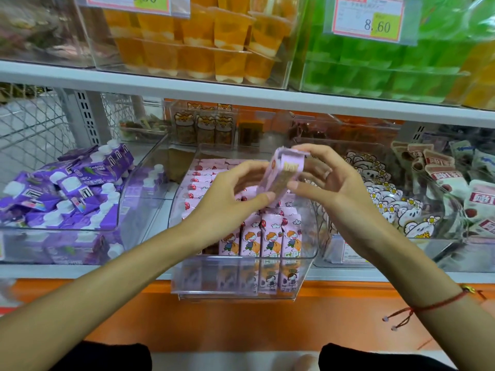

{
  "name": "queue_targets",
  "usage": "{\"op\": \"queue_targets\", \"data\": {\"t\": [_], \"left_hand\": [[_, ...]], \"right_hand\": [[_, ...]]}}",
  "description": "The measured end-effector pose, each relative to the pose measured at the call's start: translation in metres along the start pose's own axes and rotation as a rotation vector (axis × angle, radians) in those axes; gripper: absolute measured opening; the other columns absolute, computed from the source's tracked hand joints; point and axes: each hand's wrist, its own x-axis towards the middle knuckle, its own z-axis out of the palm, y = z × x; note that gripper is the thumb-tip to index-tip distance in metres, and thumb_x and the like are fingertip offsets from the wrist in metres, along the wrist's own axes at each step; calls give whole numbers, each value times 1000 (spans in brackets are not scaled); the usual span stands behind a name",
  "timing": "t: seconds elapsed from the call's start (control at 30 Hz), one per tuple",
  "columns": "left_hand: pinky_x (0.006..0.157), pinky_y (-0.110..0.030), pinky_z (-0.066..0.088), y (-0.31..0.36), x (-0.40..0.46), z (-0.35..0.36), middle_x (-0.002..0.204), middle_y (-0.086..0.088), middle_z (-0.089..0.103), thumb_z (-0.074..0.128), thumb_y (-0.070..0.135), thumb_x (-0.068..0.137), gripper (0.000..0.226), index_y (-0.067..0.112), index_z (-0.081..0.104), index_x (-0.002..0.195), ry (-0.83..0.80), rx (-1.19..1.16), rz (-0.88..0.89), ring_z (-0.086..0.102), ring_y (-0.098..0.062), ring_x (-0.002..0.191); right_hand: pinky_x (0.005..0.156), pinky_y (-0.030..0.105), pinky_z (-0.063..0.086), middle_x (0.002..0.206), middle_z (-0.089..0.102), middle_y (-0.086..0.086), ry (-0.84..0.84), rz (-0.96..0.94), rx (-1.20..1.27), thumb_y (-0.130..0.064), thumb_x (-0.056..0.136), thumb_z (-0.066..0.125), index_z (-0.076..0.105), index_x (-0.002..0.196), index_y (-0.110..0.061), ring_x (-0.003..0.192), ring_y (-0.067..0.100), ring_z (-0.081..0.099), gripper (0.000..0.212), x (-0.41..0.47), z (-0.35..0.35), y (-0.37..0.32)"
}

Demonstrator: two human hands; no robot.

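A red string bracelet [439, 306] is worn on the right wrist, nearest the camera. Further in, a small bundle of pink packets [285, 171] is gripped at its ends by the curled fingers of the left hand [235, 191] and the right hand [332, 180]. It is held tilted above the clear bin [241, 257] of matching packets. Orange jelly cups [214, 44] are shelved beyond.

A red string bracelet [439, 306] with beaded ends sits behind the right hand [334, 183]; black clothing [107, 357] shows below.
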Motion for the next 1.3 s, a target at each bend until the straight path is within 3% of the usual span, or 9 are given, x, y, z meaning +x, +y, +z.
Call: {"op": "queue_targets", "data": {"t": [0.2,0.4,0.57,0.73,0.87,0.93,1.07,1.17,1.3], "left_hand": [[97,-13,41,-6,0,0,122,4,65,67,6,85,37,14,58,120,8,25,101,58,-3,115],[98,-14,42,-7,1,0,119,9,65,68,2,84,38,22,58,114,16,7,85,59,-1,113],[96,-26,48,-3,3,-1,119,6,67,69,15,85,37,22,57,119,148,-257,-75,61,-6,114],[87,-26,55,3,1,3,115,2,71,69,34,74,54,15,56,123,155,-463,-150,67,-13,107],[96,-33,51,5,0,3,127,14,60,76,35,65,66,37,46,124,280,-394,-139,60,-8,116],[101,-37,47,8,0,-2,137,19,47,78,34,67,76,45,36,130,345,-320,-98,57,-8,120],[94,-26,51,11,-1,-3,121,16,62,72,23,82,46,31,56,124,210,-171,-12,62,-5,108],[79,-12,50,8,-2,1,116,9,65,71,10,84,42,24,57,121,112,-75,35,62,2,99],[78,-13,49,4,0,-1,105,25,62,65,15,90,34,37,56,113,138,85,121,57,-3,90]], "right_hand": [[92,25,50,99,69,-11,-57,-61,-49,-15,67,79,64,100,-23,104,6,62,38,-4,0,-1],[94,27,50,101,69,-9,-49,-66,-52,-17,65,75,64,102,-22,106,9,61,39,-4,2,-3],[99,23,46,122,64,-12,14,-72,-148,-24,71,74,50,131,-34,118,0,54,66,-4,5,-5],[84,16,50,108,65,-16,27,-90,-199,-10,83,71,58,121,-23,103,-1,60,42,-6,15,-2],[78,16,51,106,68,-6,41,-46,-193,-14,89,63,62,115,-20,95,4,64,26,-4,15,-3],[76,19,52,92,69,-6,79,1,-157,-19,91,60,62,114,-18,85,6,65,23,-3,12,-3],[67,21,54,85,71,2,192,120,-5,-24,93,56,66,104,-14,70,10,63,18,1,8,-3],[64,18,51,86,68,5,260,226,110,-27,93,56,69,102,-13,68,11,57,21,3,4,-1],[63,17,48,88,68,2,247,242,106,-30,94,55,69,101,-16,68,10,55,21,3,3,1]]}}
